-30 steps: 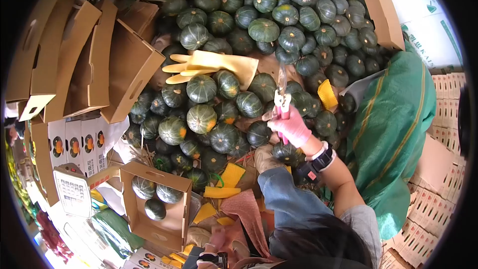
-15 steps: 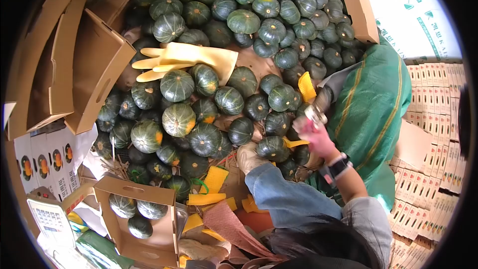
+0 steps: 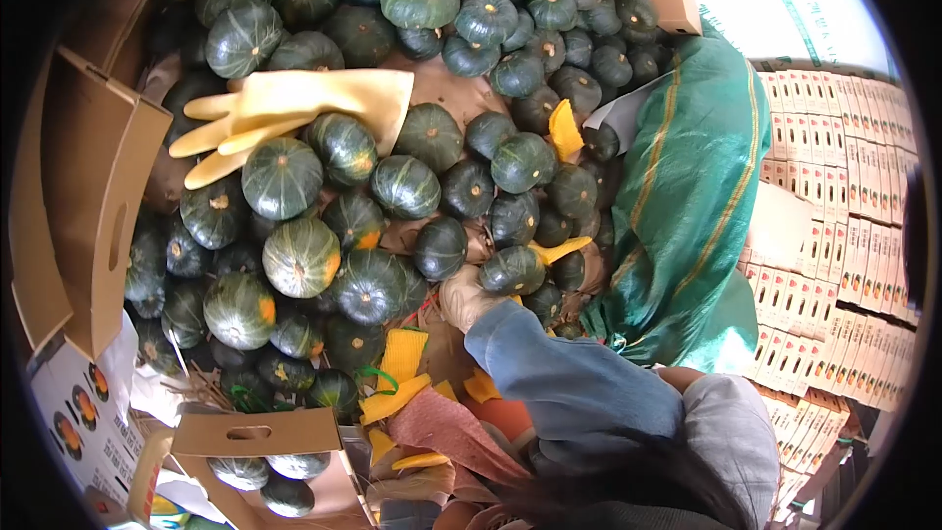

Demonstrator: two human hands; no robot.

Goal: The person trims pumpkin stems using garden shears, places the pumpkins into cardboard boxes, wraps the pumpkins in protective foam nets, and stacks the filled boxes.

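Floor (image 3: 456, 93) heaped with kabocha squash (image 3: 368, 285), both hands out of sight

Most of the brown ground is covered by the green squash, some blotched with orange, banked from the far edge to the near middle. Along the floor's right side, printed cartons (image 3: 873, 255) are stacked in rows, and a yellow-striped green woven sack (image 3: 702, 167) is slumped beside them. Cardboard boxes (image 3: 132, 167) are stood at the left edge. Among the near squash, a denim-clad leg (image 3: 559, 358) is bent. Toward the lower left corner, three squash are held in an open carton (image 3: 304, 429), grouped under its far flap. A yellow rubber glove (image 3: 329, 103) is laid over squash, cuff rightward. By the leg, a reddish cloth (image 3: 461, 432) and yellow mesh pieces (image 3: 402, 358) are strewn. Only a sliver of right forearm (image 3: 677, 376) is shown, near the sack's lower end; whether the left hand or right hand is clenched, released or grasping anything cannot be told.
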